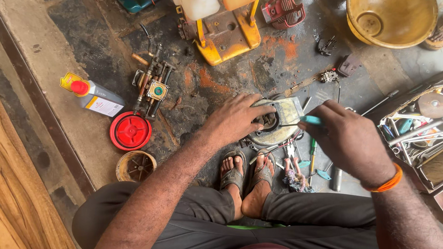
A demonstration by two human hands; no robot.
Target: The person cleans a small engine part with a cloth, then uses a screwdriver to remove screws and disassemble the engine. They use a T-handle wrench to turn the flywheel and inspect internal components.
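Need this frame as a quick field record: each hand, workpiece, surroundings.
left hand: gripping the round metal engine housing on the floor
right hand: holding a teal-handled screwdriver, tip toward the housing
wrist: orange band
feet: sandals, just below the housing
floor left: red lid, grey bottle with red cap
floor top: yellow machine frame
right edge: tray of tools

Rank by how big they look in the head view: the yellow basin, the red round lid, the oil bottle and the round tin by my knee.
1. Yellow basin, partly cut off
2. Oil bottle and red round lid, too alike to rank
3. Round tin, smallest
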